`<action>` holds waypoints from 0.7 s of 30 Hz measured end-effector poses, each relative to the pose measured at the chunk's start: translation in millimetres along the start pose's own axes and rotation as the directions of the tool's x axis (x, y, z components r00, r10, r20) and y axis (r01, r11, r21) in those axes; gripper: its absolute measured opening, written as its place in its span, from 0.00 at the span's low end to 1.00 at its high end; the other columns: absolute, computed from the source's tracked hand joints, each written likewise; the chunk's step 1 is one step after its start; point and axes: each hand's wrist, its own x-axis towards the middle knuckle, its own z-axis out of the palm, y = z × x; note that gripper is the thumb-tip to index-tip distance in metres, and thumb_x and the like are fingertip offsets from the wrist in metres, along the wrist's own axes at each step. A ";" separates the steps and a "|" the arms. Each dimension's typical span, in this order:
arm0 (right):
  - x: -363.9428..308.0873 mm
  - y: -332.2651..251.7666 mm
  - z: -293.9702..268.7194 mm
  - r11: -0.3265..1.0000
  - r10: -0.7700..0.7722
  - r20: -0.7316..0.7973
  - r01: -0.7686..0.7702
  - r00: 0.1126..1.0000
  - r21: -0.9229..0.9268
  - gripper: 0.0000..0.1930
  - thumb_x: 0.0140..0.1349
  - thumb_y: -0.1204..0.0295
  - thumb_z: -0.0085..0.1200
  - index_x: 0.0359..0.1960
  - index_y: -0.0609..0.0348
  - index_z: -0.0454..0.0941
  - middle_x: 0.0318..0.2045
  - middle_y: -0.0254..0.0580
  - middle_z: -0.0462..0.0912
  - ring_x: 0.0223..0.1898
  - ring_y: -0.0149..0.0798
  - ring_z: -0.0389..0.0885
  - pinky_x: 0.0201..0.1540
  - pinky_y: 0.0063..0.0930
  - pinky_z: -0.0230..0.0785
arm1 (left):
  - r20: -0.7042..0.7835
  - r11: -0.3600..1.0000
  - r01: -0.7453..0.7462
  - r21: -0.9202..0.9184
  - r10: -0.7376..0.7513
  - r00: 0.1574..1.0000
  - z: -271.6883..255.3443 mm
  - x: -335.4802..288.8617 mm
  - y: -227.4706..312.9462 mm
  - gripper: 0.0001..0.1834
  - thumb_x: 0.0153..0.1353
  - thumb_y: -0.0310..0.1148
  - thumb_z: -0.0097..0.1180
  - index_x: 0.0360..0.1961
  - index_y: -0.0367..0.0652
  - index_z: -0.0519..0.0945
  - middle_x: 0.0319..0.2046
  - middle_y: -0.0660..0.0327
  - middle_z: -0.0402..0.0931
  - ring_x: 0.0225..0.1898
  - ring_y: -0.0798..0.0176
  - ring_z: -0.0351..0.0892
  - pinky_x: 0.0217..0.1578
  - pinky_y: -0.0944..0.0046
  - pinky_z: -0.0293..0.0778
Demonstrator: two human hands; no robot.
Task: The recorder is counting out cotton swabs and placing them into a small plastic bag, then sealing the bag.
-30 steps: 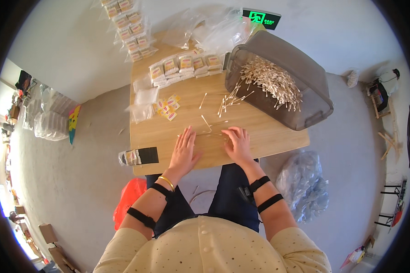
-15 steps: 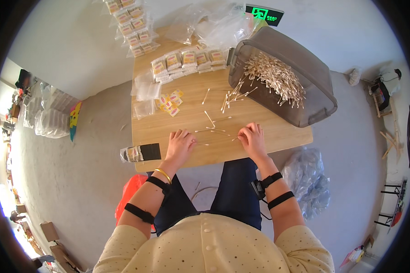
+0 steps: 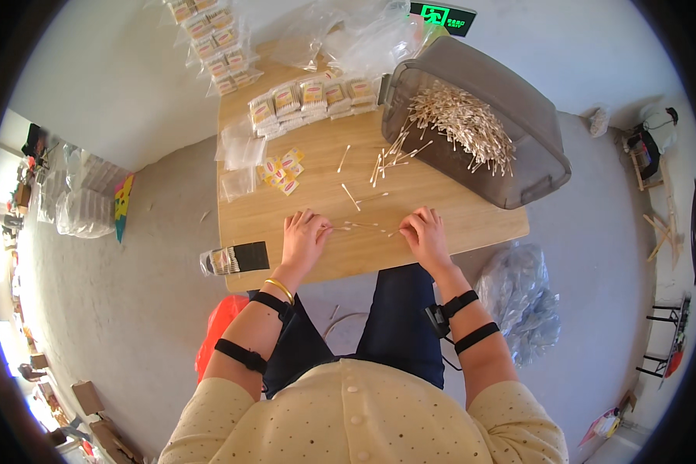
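My left hand (image 3: 305, 238) is closed near the table's front, its fingertips pinching cotton swabs (image 3: 339, 228) that stick out to the right; exactly how many is unclear. Opposite it, my right hand (image 3: 424, 236) is closed in a pinch on the end of a cotton swab (image 3: 394, 233) pointing left. A loose swab (image 3: 367, 225) lies on the wooden table (image 3: 441, 205) between the hands. Just beyond are a slanted swab (image 3: 350, 197) and another single swab (image 3: 343, 158). More swabs spill from the grey bin (image 3: 510, 81), tipped on its side with a large heap (image 3: 464, 127) inside.
Left of my left hand, a small clear bag of swabs (image 3: 224, 261) lies on a black holder (image 3: 250, 256). Yellow label cards (image 3: 282, 170) and empty clear bags (image 3: 240, 151) sit at the table's left. Behind them are filled swab packs (image 3: 312, 96) and crumpled plastic (image 3: 371, 42).
The swab end at my left fingertips has swung upward, from pointing low to nearly level. Swabs lying between the hands have shifted, with some gathered at the left fingers. The view has shifted slightly.
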 end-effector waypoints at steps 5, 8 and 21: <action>-7.3 -9.8 5.8 1.000 0.000 0.050 0.000 0.999 -0.019 0.05 0.60 0.70 0.66 0.35 0.50 0.82 0.40 0.36 0.77 0.48 0.48 0.75 0.51 0.46 0.66 | 0.008 1.000 0.003 -0.013 -0.003 1.000 -8.7 -8.1 -4.2 0.04 0.58 0.33 0.68 0.32 0.50 0.85 0.34 0.65 0.79 0.45 0.55 0.77 0.53 0.52 0.67; -9.9 -28.2 12.3 1.000 -0.029 0.072 0.028 0.997 0.013 0.04 0.60 0.70 0.65 0.35 0.51 0.83 0.40 0.36 0.77 0.49 0.48 0.74 0.53 0.45 0.66 | 0.081 1.000 0.013 0.007 -0.013 0.997 -12.7 -20.8 -9.8 0.04 0.58 0.34 0.68 0.32 0.50 0.85 0.33 0.66 0.79 0.45 0.55 0.77 0.52 0.52 0.67; 7.2 -43.1 28.2 1.000 -0.025 0.065 0.024 0.998 0.011 0.22 0.56 0.71 0.69 0.54 0.48 0.81 0.51 0.39 0.75 0.57 0.50 0.72 0.59 0.47 0.65 | -0.039 0.993 0.115 0.036 -0.114 0.993 -9.1 -21.8 -7.2 0.15 0.57 0.33 0.70 0.45 0.49 0.81 0.40 0.62 0.79 0.46 0.52 0.77 0.51 0.51 0.67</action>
